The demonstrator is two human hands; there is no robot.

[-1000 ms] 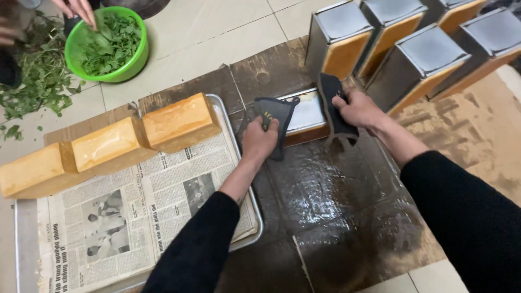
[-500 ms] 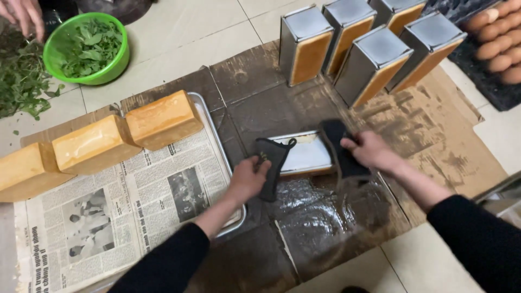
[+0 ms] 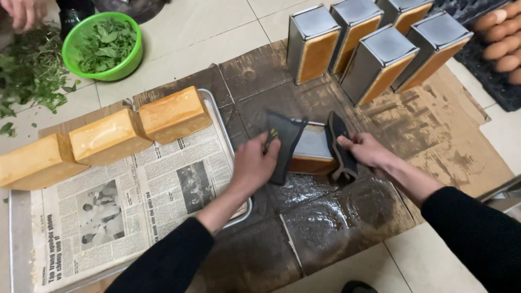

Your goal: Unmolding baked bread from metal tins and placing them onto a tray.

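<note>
Loaf tin (image 3: 310,149): lies on its side on the greasy cardboard (image 3: 325,228), just right of the tray (image 3: 16,239). Your left hand (image 3: 255,165) and right hand (image 3: 366,149) each clench a dark pad against its ends. Behind it, four tins (image 3: 374,43) holding loaves. Tray: newspaper (image 3: 125,206) lining, three bare loaves (image 3: 108,135). Green bowl (image 3: 103,49): leaves.
</note>
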